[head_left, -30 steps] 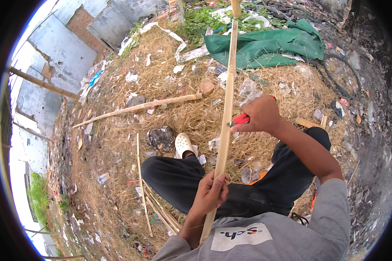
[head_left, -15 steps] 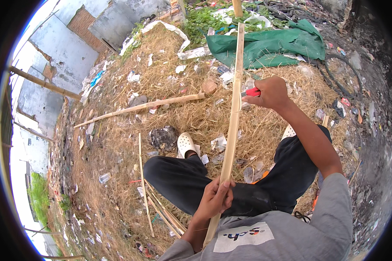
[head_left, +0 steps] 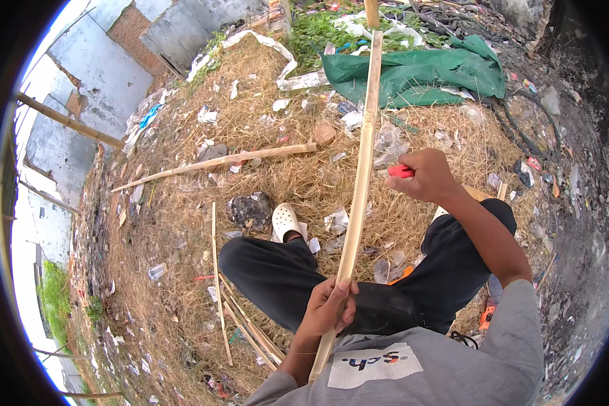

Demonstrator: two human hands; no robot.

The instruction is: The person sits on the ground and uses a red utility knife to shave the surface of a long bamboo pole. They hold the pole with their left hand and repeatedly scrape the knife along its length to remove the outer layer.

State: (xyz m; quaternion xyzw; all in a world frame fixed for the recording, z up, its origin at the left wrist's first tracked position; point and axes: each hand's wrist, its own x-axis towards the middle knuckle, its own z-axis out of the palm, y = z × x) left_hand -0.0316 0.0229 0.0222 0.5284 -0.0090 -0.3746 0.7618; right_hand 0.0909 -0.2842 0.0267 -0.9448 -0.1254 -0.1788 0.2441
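A long split bamboo strip (head_left: 363, 162) runs from my lap up and away from me, its pale inner side showing. My left hand (head_left: 329, 306) is closed round its lower part, thumb on top. In my right hand (head_left: 426, 177) is a red-handled cutter knife (head_left: 400, 171), held to the right of the strip and apart from it. The knife's blade is too small or blurred to make out here.
Thin bamboo strips (head_left: 254, 331) lie beside my left knee. A bamboo pole (head_left: 216, 161) rests on dry grass ahead, near a dark stone (head_left: 250, 211). A green tarp (head_left: 419, 76) lies beyond the strip. Litter is scattered all around.
My right hand has moved down and slightly right with the cutter knife, away from the bamboo strip. My left hand keeps its grip on the strip.
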